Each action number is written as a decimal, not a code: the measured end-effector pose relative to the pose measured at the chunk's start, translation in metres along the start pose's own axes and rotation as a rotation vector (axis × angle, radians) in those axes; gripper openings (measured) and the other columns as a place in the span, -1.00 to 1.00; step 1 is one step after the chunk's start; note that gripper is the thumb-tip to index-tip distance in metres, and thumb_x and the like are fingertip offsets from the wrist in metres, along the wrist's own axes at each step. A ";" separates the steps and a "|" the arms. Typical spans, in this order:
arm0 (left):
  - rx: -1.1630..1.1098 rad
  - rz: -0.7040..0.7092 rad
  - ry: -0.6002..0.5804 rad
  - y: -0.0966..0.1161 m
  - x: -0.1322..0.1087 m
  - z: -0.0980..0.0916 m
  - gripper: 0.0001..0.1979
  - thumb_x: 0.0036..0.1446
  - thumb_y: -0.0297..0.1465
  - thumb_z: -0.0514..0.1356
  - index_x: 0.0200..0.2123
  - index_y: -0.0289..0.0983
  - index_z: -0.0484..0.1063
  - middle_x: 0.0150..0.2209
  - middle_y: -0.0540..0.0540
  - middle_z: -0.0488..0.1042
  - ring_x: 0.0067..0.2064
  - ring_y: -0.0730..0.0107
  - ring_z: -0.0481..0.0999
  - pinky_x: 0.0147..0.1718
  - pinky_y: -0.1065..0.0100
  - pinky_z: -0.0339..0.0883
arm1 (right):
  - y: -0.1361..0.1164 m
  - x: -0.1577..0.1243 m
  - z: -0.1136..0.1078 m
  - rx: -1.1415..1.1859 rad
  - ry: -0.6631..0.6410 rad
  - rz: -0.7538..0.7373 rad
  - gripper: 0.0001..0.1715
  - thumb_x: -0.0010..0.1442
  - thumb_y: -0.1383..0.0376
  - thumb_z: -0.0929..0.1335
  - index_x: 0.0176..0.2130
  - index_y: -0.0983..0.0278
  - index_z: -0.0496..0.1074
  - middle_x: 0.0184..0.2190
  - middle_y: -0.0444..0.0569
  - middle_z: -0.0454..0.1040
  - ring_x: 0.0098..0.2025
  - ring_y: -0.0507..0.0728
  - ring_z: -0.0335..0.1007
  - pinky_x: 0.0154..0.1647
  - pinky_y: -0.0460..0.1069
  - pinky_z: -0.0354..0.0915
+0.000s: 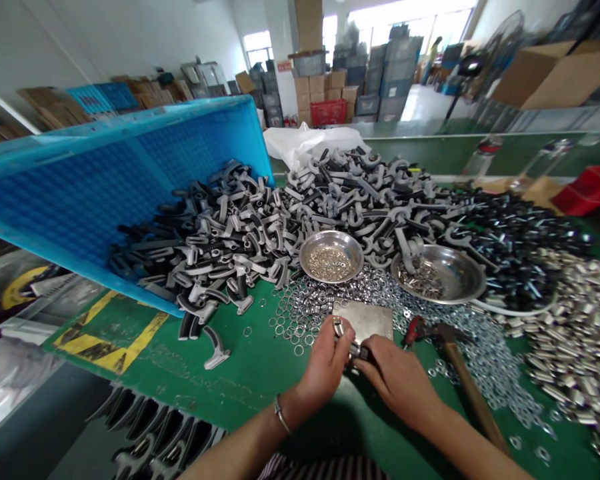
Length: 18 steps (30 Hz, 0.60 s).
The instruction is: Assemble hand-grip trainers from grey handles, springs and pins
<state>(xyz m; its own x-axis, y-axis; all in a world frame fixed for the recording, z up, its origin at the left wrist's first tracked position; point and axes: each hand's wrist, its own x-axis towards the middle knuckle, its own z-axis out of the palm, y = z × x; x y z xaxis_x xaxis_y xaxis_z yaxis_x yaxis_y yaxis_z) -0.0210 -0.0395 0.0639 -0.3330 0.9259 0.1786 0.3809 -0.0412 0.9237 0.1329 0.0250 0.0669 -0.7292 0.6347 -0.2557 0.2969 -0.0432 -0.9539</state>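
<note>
Small metal part (351, 345): silvery and glossy, a ring-like end on a short dark stub; finer detail too small to tell. It is held just above the green tabletop (260, 360), at the near edge of a flat square steel plate (367, 319). Left hand (326, 365) and right hand (399, 381) meet, fingertips of both pinched on the part, wrists angled inward. Thin bangle (281, 414) on the left wrist. Wooden-handled hammer (463, 380) lies just to the right. Shiny loose washers (300, 320) are scattered around. Round steel dish (331, 257) stands beyond. Grey hooked pieces (240, 233) spill from a tipped blue crate (105, 187).
</note>
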 end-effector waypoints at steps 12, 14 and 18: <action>-0.077 -0.238 0.105 0.001 0.002 0.020 -0.69 0.38 -0.18 -0.06 -0.21 -0.25 0.33 -0.29 -0.11 0.41 -0.24 0.29 0.44 -0.20 0.26 0.37 | 0.005 -0.001 0.002 -0.240 0.223 -0.165 -0.53 0.25 -0.13 0.27 -0.25 0.21 0.36 -0.36 0.01 0.50 -0.36 0.16 0.43 -0.32 0.02 0.32; -0.006 -0.095 0.041 0.003 0.003 0.019 -0.73 0.37 -0.20 -0.03 -0.22 -0.25 0.33 -0.24 -0.13 0.40 -0.17 0.28 0.43 -0.09 0.23 0.35 | 0.009 -0.002 0.005 -0.028 0.076 -0.022 -0.45 0.35 -0.15 0.09 -0.30 0.20 0.28 -0.57 -0.15 0.38 -0.64 0.05 0.24 -0.57 -0.05 0.22; 0.051 0.056 -0.061 0.009 0.003 0.012 -0.78 0.38 -0.27 -0.04 -0.21 -0.24 0.32 -0.17 -0.15 0.39 -0.10 0.27 0.40 0.00 0.21 0.30 | 0.007 -0.009 0.002 0.010 -0.023 0.032 -0.41 0.32 -0.20 0.11 -0.31 0.21 0.29 -0.56 -0.12 0.41 -0.67 0.01 0.20 -0.66 -0.09 0.09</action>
<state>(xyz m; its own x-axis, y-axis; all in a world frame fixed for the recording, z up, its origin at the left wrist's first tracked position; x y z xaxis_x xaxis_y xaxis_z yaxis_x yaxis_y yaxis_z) -0.0086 -0.0321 0.0687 -0.2569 0.9439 0.2073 0.4417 -0.0762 0.8939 0.1400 0.0172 0.0625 -0.7334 0.6149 -0.2899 0.3144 -0.0712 -0.9466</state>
